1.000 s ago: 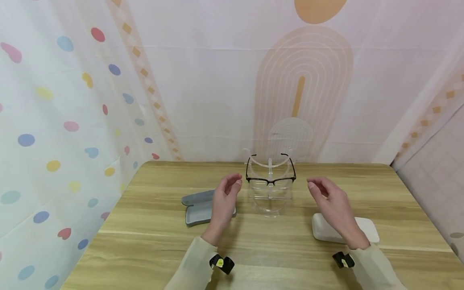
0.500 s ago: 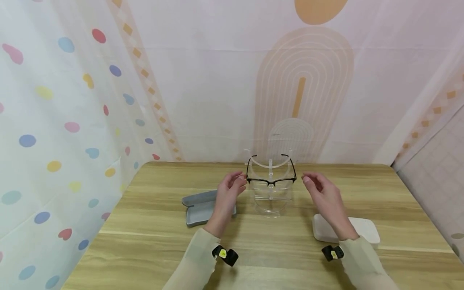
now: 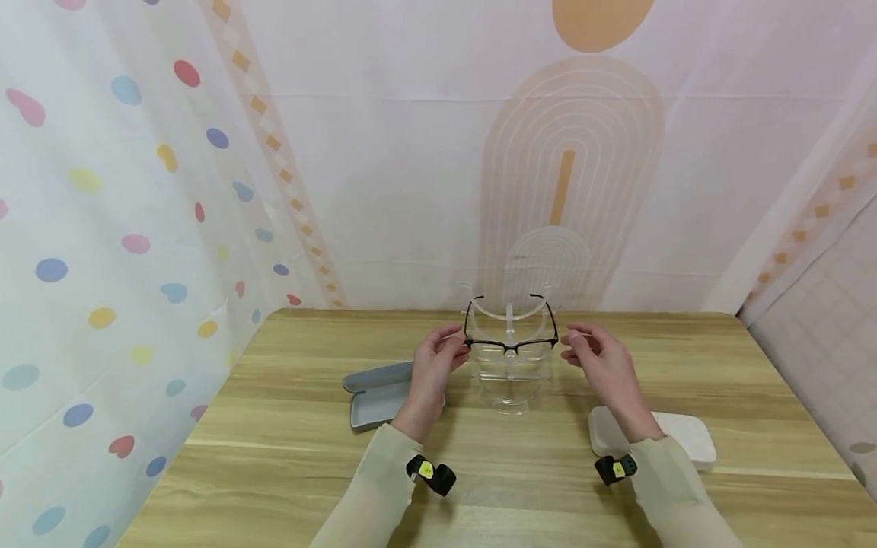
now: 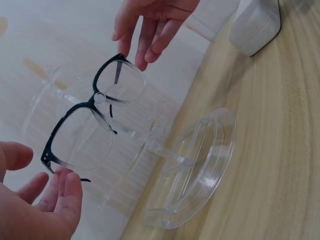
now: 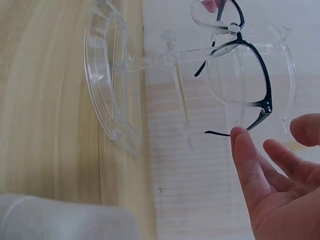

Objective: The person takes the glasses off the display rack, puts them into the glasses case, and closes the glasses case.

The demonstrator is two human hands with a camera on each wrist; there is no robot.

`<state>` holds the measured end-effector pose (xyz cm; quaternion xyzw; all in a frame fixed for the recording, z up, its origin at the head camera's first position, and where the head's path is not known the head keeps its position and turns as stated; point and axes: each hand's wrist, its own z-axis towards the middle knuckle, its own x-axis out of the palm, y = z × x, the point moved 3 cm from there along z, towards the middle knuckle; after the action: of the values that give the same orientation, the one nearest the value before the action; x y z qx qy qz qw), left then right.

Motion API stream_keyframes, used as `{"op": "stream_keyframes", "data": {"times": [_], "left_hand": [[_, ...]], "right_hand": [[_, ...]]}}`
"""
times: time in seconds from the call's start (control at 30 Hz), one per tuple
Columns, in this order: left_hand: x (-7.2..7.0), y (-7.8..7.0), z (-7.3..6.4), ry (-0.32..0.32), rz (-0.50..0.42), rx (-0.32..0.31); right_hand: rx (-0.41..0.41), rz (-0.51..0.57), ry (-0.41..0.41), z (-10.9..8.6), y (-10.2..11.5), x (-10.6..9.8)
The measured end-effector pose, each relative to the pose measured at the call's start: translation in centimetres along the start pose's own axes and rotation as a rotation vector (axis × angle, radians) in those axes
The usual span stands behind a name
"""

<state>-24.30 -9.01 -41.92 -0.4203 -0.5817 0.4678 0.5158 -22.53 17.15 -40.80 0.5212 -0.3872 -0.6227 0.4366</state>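
Note:
Black-rimmed eyeglasses sit on a clear plastic display stand, their temples pointing away from me. My left hand is at the left end of the frame. In the left wrist view its fingertips lie close to the left temple, thumb apart; contact is hard to tell. On the other side, my right hand stands near the right hinge. The right wrist view has its fingertips beside the right temple, possibly touching, and the thumb held off.
An open grey glasses case lies on the wooden table, partly behind my left hand. A closed white case is under my right forearm. A patterned curtain hangs behind the table's back edge.
Both hands have moved inward to the glasses, the right hand travelling farther to the left. The glasses and stand have stayed in place.

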Motion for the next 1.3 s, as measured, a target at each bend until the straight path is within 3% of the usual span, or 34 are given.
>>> {"op": "stream_keyframes", "data": {"times": [0.33,0.6,0.8,1.3], "left_hand": [[0.2,0.0,0.5,-0.001,0.052,0.018],[0.3,-0.3,0.7,-0.008,0.025,0.048],[0.1,-0.3,1.1,-0.011,-0.004,0.029],[-0.1,-0.4,1.5,-0.006,-0.018,0.020]], "right_hand": [[0.057,0.108,-0.022,0.7,0.2,0.6],[0.092,0.076,-0.043,1.2,0.4,0.9],[0.096,0.060,-0.042,1.7,0.5,1.2],[0.077,0.143,-0.033,2.1,0.9,1.5]]}}
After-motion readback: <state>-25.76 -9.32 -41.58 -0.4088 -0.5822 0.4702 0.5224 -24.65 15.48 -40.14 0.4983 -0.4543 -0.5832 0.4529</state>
